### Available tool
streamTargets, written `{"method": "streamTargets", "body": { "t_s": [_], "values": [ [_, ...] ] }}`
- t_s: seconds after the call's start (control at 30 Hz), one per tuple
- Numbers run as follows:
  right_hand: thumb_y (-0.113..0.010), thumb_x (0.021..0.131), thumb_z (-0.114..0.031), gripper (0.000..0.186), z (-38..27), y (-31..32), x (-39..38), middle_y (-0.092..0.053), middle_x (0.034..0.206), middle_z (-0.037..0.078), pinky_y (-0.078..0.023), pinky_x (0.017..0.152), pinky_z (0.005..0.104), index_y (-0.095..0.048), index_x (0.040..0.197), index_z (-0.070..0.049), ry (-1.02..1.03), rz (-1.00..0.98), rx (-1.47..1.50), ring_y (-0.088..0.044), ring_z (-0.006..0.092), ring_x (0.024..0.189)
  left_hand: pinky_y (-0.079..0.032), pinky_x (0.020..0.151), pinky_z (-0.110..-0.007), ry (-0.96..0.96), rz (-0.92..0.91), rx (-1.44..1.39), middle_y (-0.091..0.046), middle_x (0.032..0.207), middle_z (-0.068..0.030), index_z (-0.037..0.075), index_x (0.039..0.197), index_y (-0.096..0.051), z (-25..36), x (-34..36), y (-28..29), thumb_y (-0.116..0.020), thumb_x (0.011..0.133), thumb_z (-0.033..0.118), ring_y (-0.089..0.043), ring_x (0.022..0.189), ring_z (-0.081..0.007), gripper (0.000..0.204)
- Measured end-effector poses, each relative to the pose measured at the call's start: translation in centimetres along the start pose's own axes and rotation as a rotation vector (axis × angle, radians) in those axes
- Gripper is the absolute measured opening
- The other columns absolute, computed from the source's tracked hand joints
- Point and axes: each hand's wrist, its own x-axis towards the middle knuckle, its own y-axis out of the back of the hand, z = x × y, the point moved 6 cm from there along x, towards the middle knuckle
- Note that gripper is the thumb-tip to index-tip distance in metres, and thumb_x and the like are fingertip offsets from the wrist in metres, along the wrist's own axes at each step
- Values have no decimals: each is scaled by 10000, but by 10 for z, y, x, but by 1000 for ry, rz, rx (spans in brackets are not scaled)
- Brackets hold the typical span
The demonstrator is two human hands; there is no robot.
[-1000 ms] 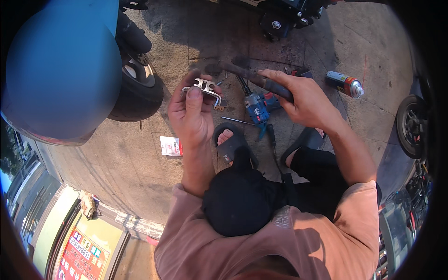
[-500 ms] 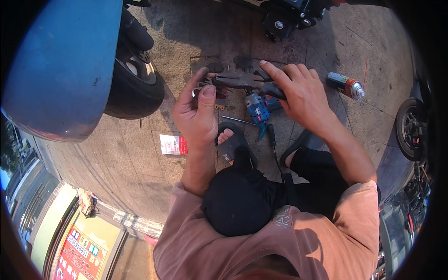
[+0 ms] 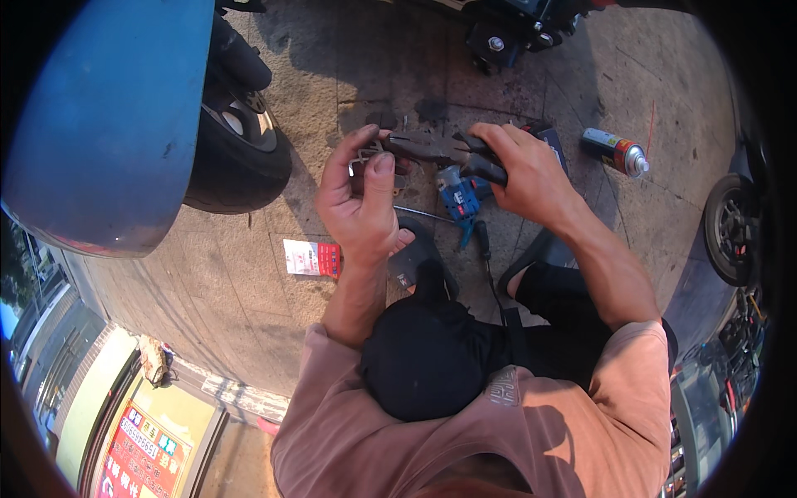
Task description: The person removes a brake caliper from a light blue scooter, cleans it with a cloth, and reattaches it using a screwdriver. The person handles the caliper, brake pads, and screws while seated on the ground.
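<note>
My left hand (image 3: 359, 192) pinches a small bent metal clip (image 3: 365, 155) with a zigzag shape between thumb and fingers. Dark pieces sit behind the clip, partly hidden by my thumb. In my right hand (image 3: 531, 174) is a pair of dark, worn pliers (image 3: 427, 148), gripped by the handles. The jaws point left and end close to my left fingertips, beside the clip. Whether the jaws touch the clip I cannot tell. Beneath the pliers a blue power drill (image 3: 458, 199) lies on the pavement.
A spray can (image 3: 616, 152) lies to the right. On the left are a red and white packet (image 3: 312, 257) and a tyre (image 3: 241, 162) under a blue body panel (image 3: 104, 108). A screwdriver (image 3: 483, 241) is by my feet. Vehicle parts (image 3: 506, 37) stand at the far side.
My left hand has shifted slightly right with the clip. My right fingers, stretched out before, now curl around the pliers' handles.
</note>
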Motion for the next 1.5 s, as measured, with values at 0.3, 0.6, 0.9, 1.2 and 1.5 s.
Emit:
{"method": "streamTargets", "body": {
  "t_s": [0.3,0.6,0.9,1.2,1.5],
  "values": [
    [-723,710,21,558,6,-11,2,-643,1005,161,-528,799,455,-579,1237,-92,-94,-49,36,-641,394,963,-568,776,-265,50,1,-2,-692,1148,-136,-35,1295,-585,-2,5,2,-642,965,15,-678,856,-127,339],
    [-716,717,35,549,0,-1,2,-647,1012,163,-535,798,450,-579,1235,-84,-94,-15,25,-650,397,960,-546,784,-225,34,67,91,-708,1108,-120,-43,1287,-586,8,9,-8,-648,945,-21,-684,856,-109,348],
    [-663,731,50,492,3,-12,3,-667,1081,203,-525,852,437,-604,1213,-28,-119,-131,262,-655,425,1008,-545,791,-222,30,56,26,-713,1109,-128,-56,1265,-600,7,6,-5,-618,932,-65,-699,890,-127,334],
    [-704,743,0,509,5,1,10,-667,1119,189,-518,882,444,-595,1238,-42,-46,-112,231,-645,404,1048,-563,847,-267,45,20,-89,-704,1134,-135,-45,1280,-591,8,9,-8,-689,915,-38,-697,932,-144,378],
    [-721,741,24,559,6,2,5,-617,957,138,-510,781,455,-580,1269,-95,-20,31,-9,-625,365,915,-582,769,-236,81,38,11,-689,1126,-117,-34,1216,-609,1,4,-1,-707,875,-70,-691,897,-121,356]
  ]
}}
